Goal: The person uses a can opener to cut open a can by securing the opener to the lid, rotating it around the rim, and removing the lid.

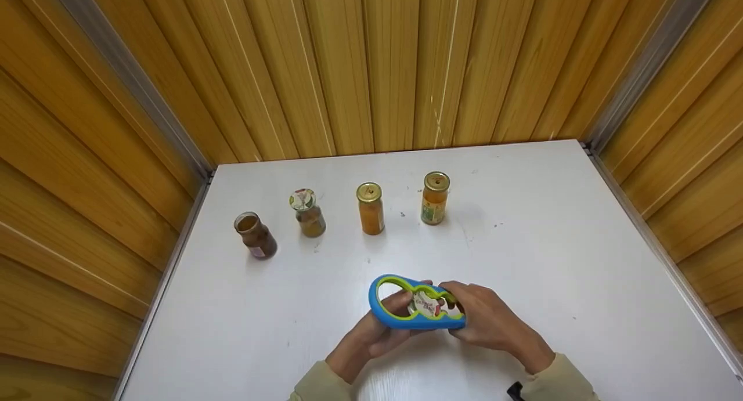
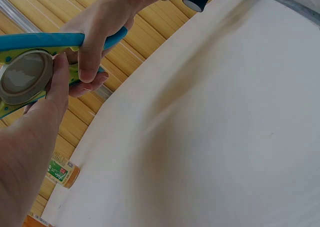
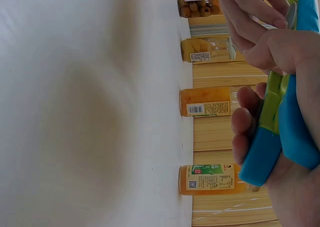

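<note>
Gripping the opener (image 1: 429, 324) by its narrow end over the table (image 1: 580, 273), your right hand (image 1: 492, 317) is bracing it, seemingly steadying it while your left hand's (image 1: 378, 339) fingers are pinching the lid (image 1: 426, 304) at its openings.

The opener (image 1: 415, 322) is matt plastic, the lid (image 1: 428, 304) in it smooth metal. Glossy glass jars (image 1: 371, 218) bear papery labels (image 3: 212, 177); the bench (image 1: 534, 244) is smooth, faintly glossy; wall panels (image 1: 389, 70) look wooden, sleeves (image 1: 325, 382) matt cloth.

Four jars (image 1: 371, 218) in row toward tabletop (image 1: 551, 262) back edge, leftmost nearest left edge; opener (image 1: 418, 325) before them, lid (image 1: 427, 304) beneath it.
</note>
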`<state>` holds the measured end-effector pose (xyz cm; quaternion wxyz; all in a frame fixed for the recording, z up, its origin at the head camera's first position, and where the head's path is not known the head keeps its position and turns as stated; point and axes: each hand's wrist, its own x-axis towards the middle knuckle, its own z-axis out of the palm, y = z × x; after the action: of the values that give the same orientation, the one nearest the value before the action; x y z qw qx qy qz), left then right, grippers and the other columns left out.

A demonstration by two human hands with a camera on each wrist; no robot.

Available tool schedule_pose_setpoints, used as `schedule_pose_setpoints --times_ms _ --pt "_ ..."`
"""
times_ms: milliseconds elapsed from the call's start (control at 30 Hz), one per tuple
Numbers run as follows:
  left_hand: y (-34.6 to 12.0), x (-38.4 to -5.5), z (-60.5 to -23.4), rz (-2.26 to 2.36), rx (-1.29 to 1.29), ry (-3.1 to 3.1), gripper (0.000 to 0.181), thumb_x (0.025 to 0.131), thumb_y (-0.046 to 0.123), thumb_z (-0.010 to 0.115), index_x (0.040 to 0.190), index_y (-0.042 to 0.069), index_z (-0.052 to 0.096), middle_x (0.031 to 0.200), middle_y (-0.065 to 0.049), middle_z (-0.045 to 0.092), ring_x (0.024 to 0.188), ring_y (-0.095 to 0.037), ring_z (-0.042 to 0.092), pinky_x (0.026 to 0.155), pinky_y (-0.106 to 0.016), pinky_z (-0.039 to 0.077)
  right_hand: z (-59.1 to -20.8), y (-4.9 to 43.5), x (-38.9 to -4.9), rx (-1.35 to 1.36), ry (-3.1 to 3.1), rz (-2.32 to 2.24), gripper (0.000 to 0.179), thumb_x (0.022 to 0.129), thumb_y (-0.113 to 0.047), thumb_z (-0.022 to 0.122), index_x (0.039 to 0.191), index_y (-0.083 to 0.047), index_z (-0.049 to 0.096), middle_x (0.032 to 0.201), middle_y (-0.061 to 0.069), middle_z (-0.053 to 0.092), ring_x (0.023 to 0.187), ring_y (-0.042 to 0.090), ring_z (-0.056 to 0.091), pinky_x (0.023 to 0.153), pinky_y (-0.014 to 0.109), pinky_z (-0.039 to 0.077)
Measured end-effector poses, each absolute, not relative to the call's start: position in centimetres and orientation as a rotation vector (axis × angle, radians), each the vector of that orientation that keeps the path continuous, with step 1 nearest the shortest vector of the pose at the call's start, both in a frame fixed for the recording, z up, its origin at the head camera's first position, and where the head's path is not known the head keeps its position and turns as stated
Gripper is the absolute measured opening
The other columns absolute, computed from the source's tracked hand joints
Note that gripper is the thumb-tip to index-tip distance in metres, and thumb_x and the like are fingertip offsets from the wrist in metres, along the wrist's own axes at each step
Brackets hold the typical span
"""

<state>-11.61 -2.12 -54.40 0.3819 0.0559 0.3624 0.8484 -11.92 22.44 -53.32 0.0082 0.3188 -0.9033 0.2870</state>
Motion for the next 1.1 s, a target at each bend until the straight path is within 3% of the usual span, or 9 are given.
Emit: schedule_pose_setpoints --times_ms 467,667,800,967,1100 --pt "-1.9 -11.5 -55.1 2.166 0.236 1.007 0.052 0.098 0.036 0.059 0.140 0.006 0.053 0.128 -0.009 0.062 0.114 -0.020 0.059 0.099 -0.030 0.050 -53.6 22.5 -11.9 1.028 -2.759 0.883 0.066 0.074 -0.023 0.091 0.132 -0.013 0.061 0.118 -0.009 0.067 0.093 0.006 0.060 0.078 0.034 0.054" --pt "-1.8 -11.4 -55.1 2.230 0.171 0.974 0.060 0.102 0.029 0.057 0.150 -0.001 0.039 0.144 -0.021 0.051 0.130 -0.030 0.056 0.109 -0.041 0.046 -53.5 22.7 -12.1 0.996 -2.715 0.923 0.069 0.070 -0.017 0.091 0.132 -0.011 0.060 0.118 -0.006 0.069 0.096 0.006 0.062 0.080 0.037 0.057" --pt "-2.2 -11.4 -55.2 2.251 0.141 0.898 0.062 0.109 0.034 0.054 0.157 0.003 0.033 0.153 -0.025 0.045 0.132 -0.035 0.056 0.112 -0.048 0.042 -53.2 23.0 -12.4 0.959 -2.717 0.934 0.070 0.069 -0.016 0.091 0.132 -0.009 0.061 0.116 -0.003 0.069 0.098 0.007 0.064 0.082 0.039 0.058" --pt "-3.2 -11.2 -55.5 2.270 0.102 0.885 0.056 0.111 0.033 0.050 0.159 0.009 0.034 0.152 -0.023 0.048 0.124 -0.030 0.061 0.110 -0.049 0.045 -53.1 23.4 -12.5 0.934 -2.754 0.916 0.068 0.071 -0.017 0.091 0.131 -0.009 0.060 0.113 0.000 0.070 0.093 0.007 0.062 0.080 0.037 0.057" --pt "-4.0 -11.1 -55.7 2.264 0.054 0.993 0.053 0.110 0.036 0.051 0.156 0.011 0.044 0.143 -0.017 0.058 0.119 -0.027 0.061 0.108 -0.048 0.047 -53.1 23.7 -12.5 0.911 -2.764 0.930 0.067 0.072 -0.016 0.092 0.131 -0.008 0.060 0.109 0.000 0.070 0.088 0.012 0.063 0.078 0.036 0.057"
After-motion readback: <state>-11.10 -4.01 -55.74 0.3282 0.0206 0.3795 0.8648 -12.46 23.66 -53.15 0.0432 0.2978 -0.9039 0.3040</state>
